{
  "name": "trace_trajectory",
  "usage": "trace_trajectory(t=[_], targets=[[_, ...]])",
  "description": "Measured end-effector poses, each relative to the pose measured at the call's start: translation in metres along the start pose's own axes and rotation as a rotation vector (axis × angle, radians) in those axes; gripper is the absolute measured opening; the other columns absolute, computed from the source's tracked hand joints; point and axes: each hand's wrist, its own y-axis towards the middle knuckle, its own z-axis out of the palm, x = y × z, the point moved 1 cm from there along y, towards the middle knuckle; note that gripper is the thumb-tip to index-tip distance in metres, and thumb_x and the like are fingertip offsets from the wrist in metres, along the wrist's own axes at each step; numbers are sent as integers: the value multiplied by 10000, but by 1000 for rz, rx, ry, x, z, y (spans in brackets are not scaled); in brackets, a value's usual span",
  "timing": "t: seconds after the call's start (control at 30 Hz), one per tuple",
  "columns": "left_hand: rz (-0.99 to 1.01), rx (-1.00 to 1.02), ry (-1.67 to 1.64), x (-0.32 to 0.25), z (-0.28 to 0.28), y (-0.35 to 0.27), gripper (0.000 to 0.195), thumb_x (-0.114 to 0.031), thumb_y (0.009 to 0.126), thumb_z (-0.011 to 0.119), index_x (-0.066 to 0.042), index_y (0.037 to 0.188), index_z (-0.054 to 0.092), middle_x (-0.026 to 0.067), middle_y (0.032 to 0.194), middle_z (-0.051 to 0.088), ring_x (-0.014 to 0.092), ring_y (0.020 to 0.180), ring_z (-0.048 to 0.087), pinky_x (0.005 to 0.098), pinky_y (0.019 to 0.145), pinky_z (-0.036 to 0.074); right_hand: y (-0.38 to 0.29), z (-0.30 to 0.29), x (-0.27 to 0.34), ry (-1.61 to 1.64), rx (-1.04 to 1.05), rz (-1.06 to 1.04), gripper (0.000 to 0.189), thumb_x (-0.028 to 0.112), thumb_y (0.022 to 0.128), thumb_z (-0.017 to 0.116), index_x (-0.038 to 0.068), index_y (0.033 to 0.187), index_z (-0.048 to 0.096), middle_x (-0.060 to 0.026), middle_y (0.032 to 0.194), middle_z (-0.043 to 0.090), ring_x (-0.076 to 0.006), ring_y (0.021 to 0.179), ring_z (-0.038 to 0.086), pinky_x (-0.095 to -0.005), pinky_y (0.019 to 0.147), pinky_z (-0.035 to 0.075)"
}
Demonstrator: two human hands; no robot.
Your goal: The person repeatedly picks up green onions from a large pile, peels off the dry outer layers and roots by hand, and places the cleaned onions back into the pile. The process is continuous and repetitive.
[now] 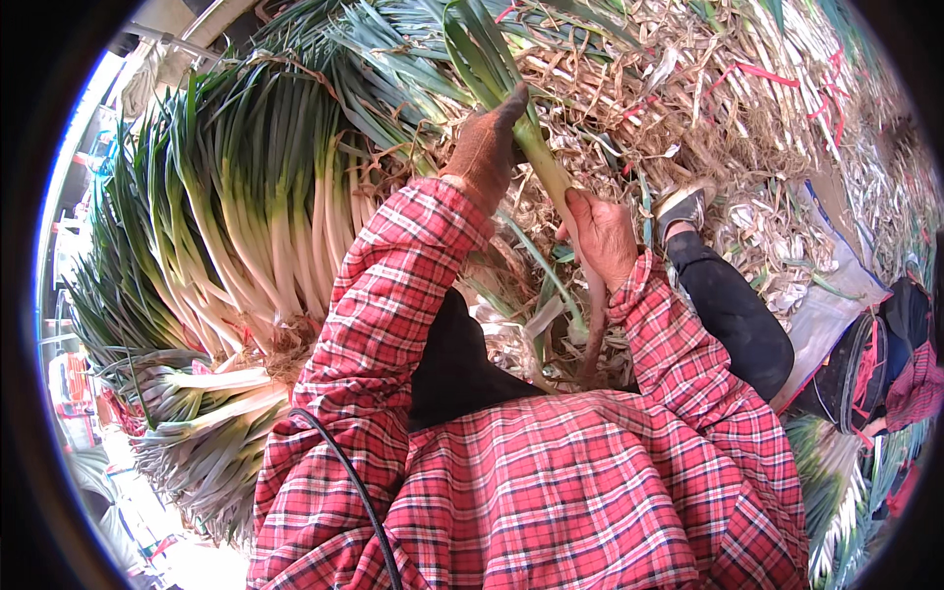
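Note:
A large green onion (544, 164) slants across the middle of the view, its green leaves at the top and its pale stalk running down toward my lap. My left hand (488, 144), in a brown knit glove, is closed around the stalk just below the leaves. Lower down, my right hand (599, 232), without a glove, pinches the stalk between thumb and fingers. The stalk's root end is lower, near my lap. A loose green leaf or stalk (542, 258) lies beneath, among dry peelings.
Large green onions (276, 243) are piled at the left. More, with dry leaves and roots (686, 103), lie at the upper right, with red ties (767, 74). Peelings (782, 251) cover the ground by my shoe (682, 205). A co-worker's plaid sleeve (914, 383) shows at far right.

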Motion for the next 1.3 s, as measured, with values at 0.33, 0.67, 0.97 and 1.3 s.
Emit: trace_trajectory(t=[0.33,0.67,0.97,1.3], targets=[[-1,50,-70,-2,-1,5,515,-453,954,517,41,1055,622,151,979,658,224,842,636,340,769,495,-29,19,-65,399,-21,536,432,372,987,498,-21,931,667,-82,708,654,-137,574,609,-249,482,453],[-49,253,-171,-12,14,-1,482,-414,998,475,5,1236,490,178,1098,656,321,1010,657,443,877,526,-14,10,-40,786,28,190,444,384,988,491,-28,1028,653,-106,664,663,-155,559,635,-271,480,486],[71,66,-118,-10,-13,15,520,-416,971,535,64,1170,504,196,994,659,304,850,669,432,822,547,-92,3,-227,-670,459,304,457,349,974,387,23,902,698,-138,772,698,-246,674,668,-381,672,542],[141,-1,-311,-17,-21,23,420,-345,1004,494,26,1201,479,200,1050,647,353,990,652,461,902,520,-12,6,-64,108,13,2,605,360,892,653,43,1369,456,-185,1246,608,-254,1037,652,-373,855,538]])
